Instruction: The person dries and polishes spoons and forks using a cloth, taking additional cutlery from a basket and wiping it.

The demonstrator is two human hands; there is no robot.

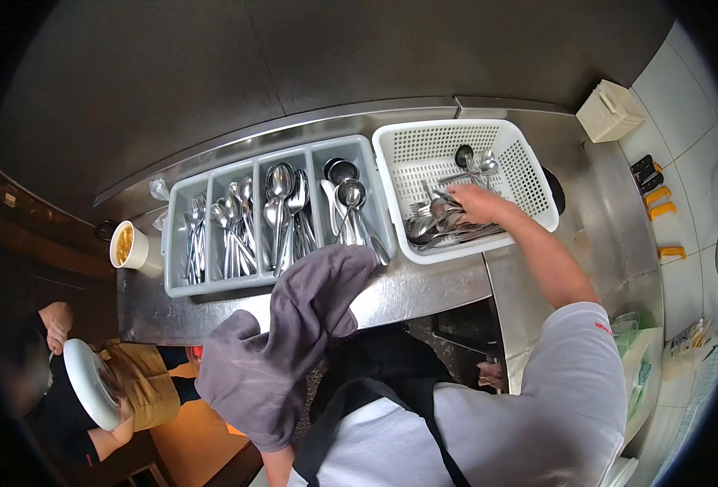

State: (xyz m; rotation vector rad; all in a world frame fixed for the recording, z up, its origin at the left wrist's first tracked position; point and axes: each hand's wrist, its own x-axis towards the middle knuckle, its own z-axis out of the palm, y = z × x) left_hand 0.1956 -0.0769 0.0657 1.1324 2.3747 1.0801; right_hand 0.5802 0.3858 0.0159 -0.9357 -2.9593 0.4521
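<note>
My right hand [474,204] reaches into the white perforated basket [525,174], its fingers closed on some cutlery [448,201] above a pile of metal utensils. Two ladles [464,156] lie near the basket's back. To the left stands a grey tray [172,243] with four compartments. Forks [196,235], spoons [233,235], larger spoons [282,183] and ladles [351,193] fill them from left to right. A purple-grey cloth [294,325] drapes over my left hand, hiding its fingers, and touches the tray's front right.
A cup with yellowish contents [129,246] stands left of the tray. At the lower left, another person holds a white plate [91,383]. A beige container [609,111] is at the back right. Yellow- and black-handled tools [661,203] are along the right wall.
</note>
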